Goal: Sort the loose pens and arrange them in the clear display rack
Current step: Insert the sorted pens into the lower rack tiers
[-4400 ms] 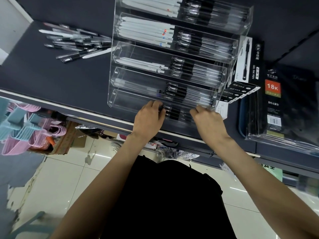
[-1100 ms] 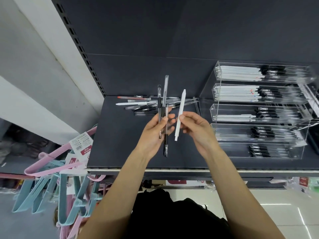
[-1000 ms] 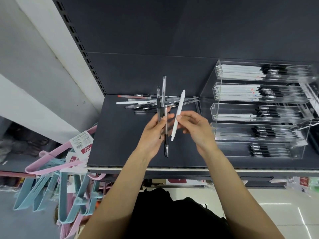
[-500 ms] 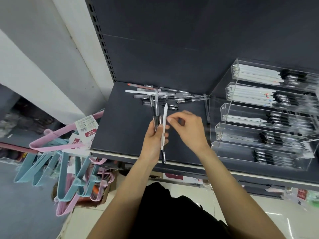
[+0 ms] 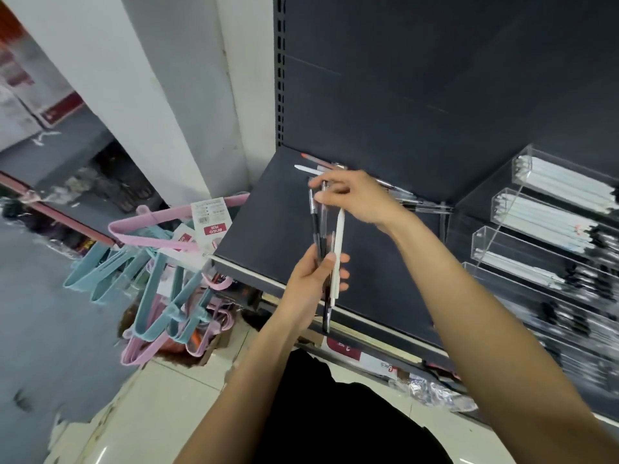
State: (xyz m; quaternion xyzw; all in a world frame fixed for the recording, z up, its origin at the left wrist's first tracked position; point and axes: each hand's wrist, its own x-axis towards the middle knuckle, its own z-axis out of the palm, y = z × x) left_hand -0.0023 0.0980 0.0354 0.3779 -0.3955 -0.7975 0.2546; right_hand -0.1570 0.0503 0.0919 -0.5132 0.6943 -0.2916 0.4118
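My left hand (image 5: pixel 310 279) grips a small upright bundle over the shelf's front edge: two clear pens with black grips (image 5: pixel 316 226) and a white pen (image 5: pixel 339 242). My right hand (image 5: pixel 358 195) reaches over the loose pens (image 5: pixel 422 205) lying at the back of the dark shelf (image 5: pixel 264 226). Its thumb and forefinger sit slightly apart by the tops of the held pens, blurred by motion. The clear display rack (image 5: pixel 502 249) stands at the right, its tiers holding white pens and black-gripped pens.
Pink and blue plastic hangers (image 5: pixel 157 276) with a price tag hang off the shelf's left front corner. A white pillar (image 5: pixel 160 105) stands left of the shelf. A dark back panel (image 5: pixel 418 78) rises behind it. Packaged goods lie on the floor below.
My right hand has let go of the white pen, now held with the others in my left hand, and moved back toward the loose pile. The view has swung left.
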